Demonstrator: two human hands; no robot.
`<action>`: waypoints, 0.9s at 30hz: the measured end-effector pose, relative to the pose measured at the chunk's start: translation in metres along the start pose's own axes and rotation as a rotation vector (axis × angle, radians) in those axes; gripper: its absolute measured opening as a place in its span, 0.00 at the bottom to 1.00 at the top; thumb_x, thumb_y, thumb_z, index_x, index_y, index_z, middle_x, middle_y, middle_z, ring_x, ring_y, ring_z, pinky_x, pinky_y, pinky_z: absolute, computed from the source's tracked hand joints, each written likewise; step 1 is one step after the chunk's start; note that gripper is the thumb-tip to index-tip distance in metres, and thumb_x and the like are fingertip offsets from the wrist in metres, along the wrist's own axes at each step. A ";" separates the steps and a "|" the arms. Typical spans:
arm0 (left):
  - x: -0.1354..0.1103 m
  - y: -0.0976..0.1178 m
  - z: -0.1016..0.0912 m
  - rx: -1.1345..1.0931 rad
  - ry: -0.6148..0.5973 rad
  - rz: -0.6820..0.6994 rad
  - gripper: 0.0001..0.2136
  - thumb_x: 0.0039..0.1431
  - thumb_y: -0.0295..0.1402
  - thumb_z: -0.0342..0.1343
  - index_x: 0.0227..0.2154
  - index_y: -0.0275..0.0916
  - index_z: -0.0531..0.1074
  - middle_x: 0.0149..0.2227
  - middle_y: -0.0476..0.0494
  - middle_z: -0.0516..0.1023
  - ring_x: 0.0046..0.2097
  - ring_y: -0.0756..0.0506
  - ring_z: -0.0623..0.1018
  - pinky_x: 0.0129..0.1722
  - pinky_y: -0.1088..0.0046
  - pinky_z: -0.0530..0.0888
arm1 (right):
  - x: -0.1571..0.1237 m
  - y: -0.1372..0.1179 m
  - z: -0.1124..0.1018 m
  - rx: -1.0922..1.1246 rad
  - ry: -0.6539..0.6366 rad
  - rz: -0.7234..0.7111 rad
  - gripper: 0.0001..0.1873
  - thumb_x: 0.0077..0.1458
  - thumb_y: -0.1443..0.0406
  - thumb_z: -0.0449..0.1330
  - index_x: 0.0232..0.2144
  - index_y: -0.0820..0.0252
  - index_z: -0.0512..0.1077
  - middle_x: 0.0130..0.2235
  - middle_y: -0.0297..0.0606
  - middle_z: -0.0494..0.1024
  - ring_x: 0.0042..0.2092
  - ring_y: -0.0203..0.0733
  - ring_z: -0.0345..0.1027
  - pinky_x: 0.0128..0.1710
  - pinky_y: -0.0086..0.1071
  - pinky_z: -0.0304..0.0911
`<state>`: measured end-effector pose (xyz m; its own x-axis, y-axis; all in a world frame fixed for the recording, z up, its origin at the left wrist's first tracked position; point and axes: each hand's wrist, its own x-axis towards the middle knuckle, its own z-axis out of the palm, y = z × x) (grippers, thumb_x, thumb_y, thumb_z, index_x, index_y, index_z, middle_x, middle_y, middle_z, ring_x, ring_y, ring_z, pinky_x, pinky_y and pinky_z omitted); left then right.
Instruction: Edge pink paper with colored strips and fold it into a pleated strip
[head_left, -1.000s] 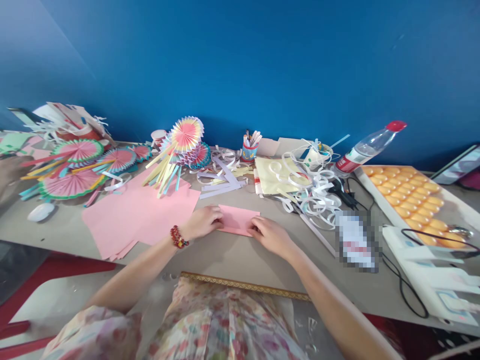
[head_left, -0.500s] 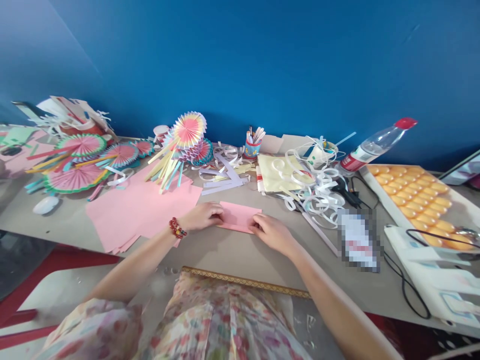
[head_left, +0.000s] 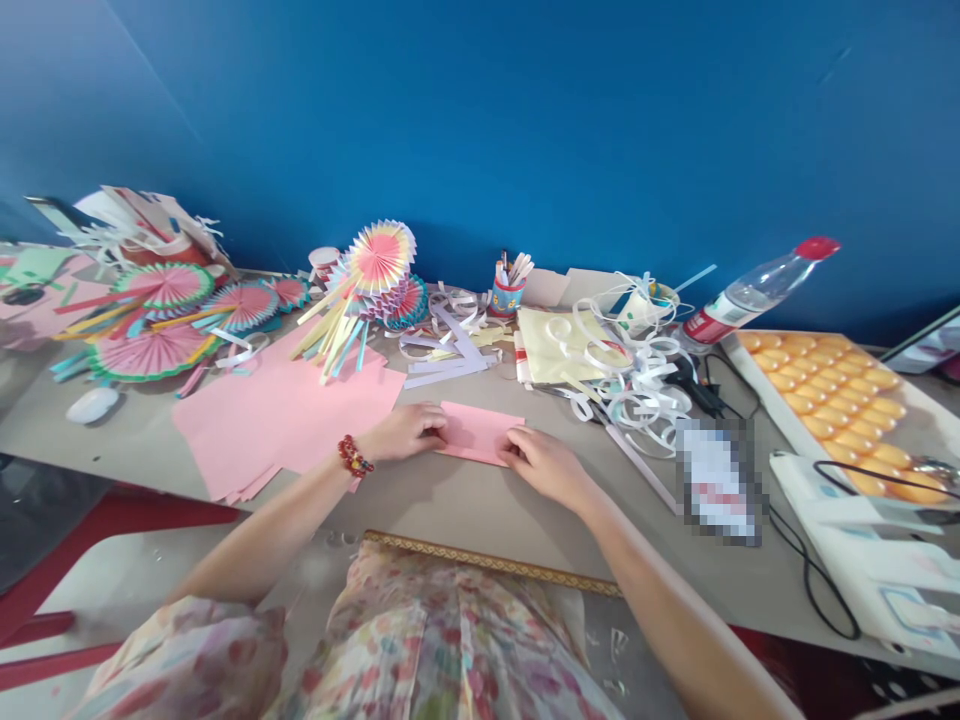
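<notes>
A small rectangle of pink paper [head_left: 477,430] lies on the grey table in front of me, its near edge folded over in a narrow band. At its left end my left hand [head_left: 405,432] pinches the near corner, fingers closed, a red beaded bracelet on the wrist. My right hand [head_left: 541,460] grips the right end the same way, thumb and fingers together. Just left of my left hand, larger pink sheets [head_left: 277,420] lie spread out and overlapping.
Folded paper rosettes [head_left: 379,255] stand behind the sheets; more rosettes [head_left: 154,350] lie left near a white mouse [head_left: 92,405]. White paper strips [head_left: 652,390] tangle beside yellow paper [head_left: 559,345]. A pen cup [head_left: 507,296], plastic bottle [head_left: 757,290] and orange bubbly tray [head_left: 832,390] stand further back and right.
Both hands keep their hold on the pink paper in nearly the same place. The view has shifted very slightly.
</notes>
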<state>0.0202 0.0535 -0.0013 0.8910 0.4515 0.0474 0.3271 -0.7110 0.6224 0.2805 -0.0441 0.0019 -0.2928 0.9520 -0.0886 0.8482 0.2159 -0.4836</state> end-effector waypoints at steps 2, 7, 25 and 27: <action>0.000 0.001 0.000 0.002 -0.001 0.000 0.11 0.65 0.37 0.53 0.28 0.38 0.70 0.32 0.46 0.71 0.38 0.46 0.71 0.39 0.72 0.66 | 0.000 0.000 0.000 0.002 0.002 -0.002 0.03 0.59 0.68 0.58 0.36 0.56 0.71 0.39 0.36 0.78 0.40 0.41 0.71 0.37 0.30 0.59; -0.001 0.003 0.000 0.009 -0.002 0.002 0.11 0.66 0.36 0.52 0.28 0.38 0.69 0.32 0.46 0.71 0.38 0.45 0.71 0.40 0.72 0.66 | 0.000 0.001 0.000 0.009 0.008 -0.008 0.03 0.59 0.68 0.58 0.35 0.56 0.71 0.39 0.36 0.77 0.39 0.41 0.71 0.37 0.30 0.59; -0.002 0.005 0.003 0.041 0.011 -0.003 0.09 0.66 0.34 0.50 0.29 0.39 0.68 0.33 0.45 0.70 0.40 0.44 0.71 0.42 0.69 0.66 | 0.000 0.002 -0.002 0.099 0.005 -0.022 0.02 0.59 0.68 0.58 0.34 0.57 0.71 0.37 0.35 0.77 0.37 0.40 0.70 0.35 0.30 0.59; -0.003 0.005 0.003 0.043 0.011 -0.002 0.09 0.66 0.34 0.50 0.29 0.39 0.68 0.33 0.46 0.70 0.40 0.44 0.70 0.42 0.69 0.66 | 0.000 0.004 -0.004 0.121 -0.005 -0.034 0.02 0.59 0.68 0.58 0.34 0.57 0.71 0.37 0.36 0.77 0.36 0.40 0.70 0.35 0.30 0.60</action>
<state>0.0204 0.0472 -0.0006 0.8870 0.4585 0.0550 0.3423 -0.7328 0.5881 0.2860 -0.0423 0.0032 -0.3232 0.9434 -0.0742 0.7782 0.2204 -0.5881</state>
